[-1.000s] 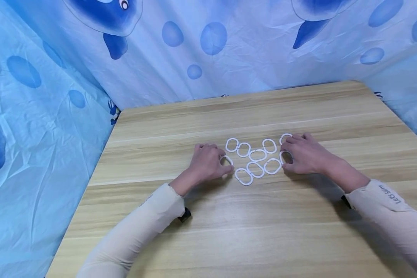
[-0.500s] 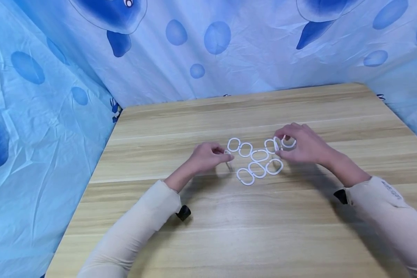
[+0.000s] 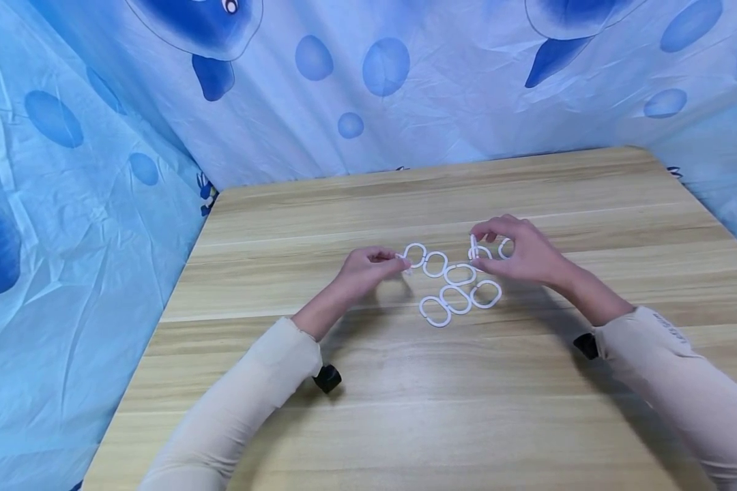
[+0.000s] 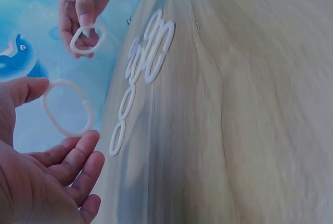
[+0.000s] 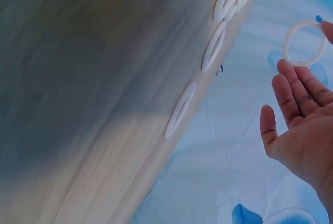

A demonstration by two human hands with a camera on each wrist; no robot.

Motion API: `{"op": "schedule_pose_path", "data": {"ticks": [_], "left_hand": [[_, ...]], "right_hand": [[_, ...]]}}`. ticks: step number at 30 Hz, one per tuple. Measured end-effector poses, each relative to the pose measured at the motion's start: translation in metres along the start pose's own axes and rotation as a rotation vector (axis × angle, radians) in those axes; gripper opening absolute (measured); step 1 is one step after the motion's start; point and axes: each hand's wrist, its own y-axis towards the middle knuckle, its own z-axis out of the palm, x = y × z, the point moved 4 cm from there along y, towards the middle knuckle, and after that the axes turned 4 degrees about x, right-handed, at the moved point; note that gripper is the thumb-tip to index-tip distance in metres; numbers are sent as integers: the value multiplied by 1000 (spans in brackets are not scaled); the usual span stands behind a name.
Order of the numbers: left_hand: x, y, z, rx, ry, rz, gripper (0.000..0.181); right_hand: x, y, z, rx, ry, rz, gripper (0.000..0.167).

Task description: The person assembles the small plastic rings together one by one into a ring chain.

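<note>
Between thumb and fingers, the left hand (image 3: 368, 271) pinches a white ring (image 4: 68, 133) by its edges, raised over the table beside the left end of the ring group. A second white ring (image 3: 473, 247) stands upright in the pinch of the right hand (image 3: 525, 256), above the group's right part; the right wrist view shows this ring (image 5: 286, 42) whole. Several white oval rings lie flat between the hands, among them a lower left ring (image 3: 426, 318) and a lower right ring (image 3: 499, 294). Another flat ring (image 3: 501, 248) is partly hidden by the right hand.
The rings lie on a wood-grain table (image 3: 405, 423). A blue curtain (image 3: 442, 102) with fish and bubble prints hangs behind the table and along its left side. Small black devices are at both wrists, the left one (image 3: 328, 378) below the sleeve cuff.
Both hands have lifted a ring each off the table. The right hand has moved left with its ring, now over the group; the left hand has risen slightly, its ring raised too.
</note>
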Motion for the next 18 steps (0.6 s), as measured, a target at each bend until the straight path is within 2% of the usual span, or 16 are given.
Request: {"op": "schedule_pose_path", "data": {"ticks": [2,7,10,18], "left_hand": [[1,2,1,-3,-35,-16,42],[0,3,5,36,-114,-33,39],[-1,4,6,54,-158,-29,38],[-6,5,8,86,-272,11,44]], "right_hand": [[2,2,2,-6,34,13,39],[8,8,10,9,149,91,43],[13,12,15,26,225,125,44],[26,21,29,76,403,154,45]]}}
